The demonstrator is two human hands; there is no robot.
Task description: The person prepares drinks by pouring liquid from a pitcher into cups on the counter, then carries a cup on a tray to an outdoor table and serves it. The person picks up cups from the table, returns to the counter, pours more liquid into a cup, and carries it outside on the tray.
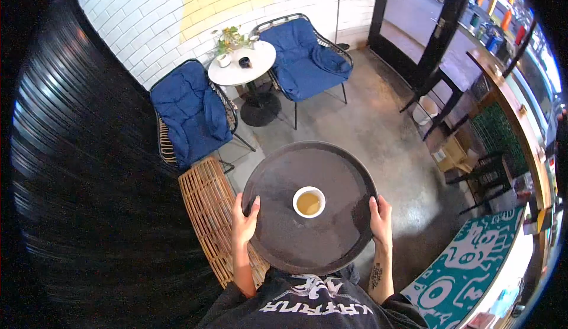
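A round dark brown tray (272,234) is held level in front of my body. My left hand (245,219) grips its left rim, with the thumb on top and the other fingers partly hidden. On the opposite rim, my right hand (381,215) is closed in the same way. Near the middle of the tray stands a small white cup (309,202) with yellow-brown liquid in it. Neither hand touches the cup. Wet-looking marks show on the tray's surface.
Ahead stands a round white table (260,63) with a plant and a dark cup, between two blue-cushioned chairs (305,57) (189,113). A rattan bench (207,210) is at the left. Along the right are a wooden counter (515,104), stools and a teal patterned panel (461,270).
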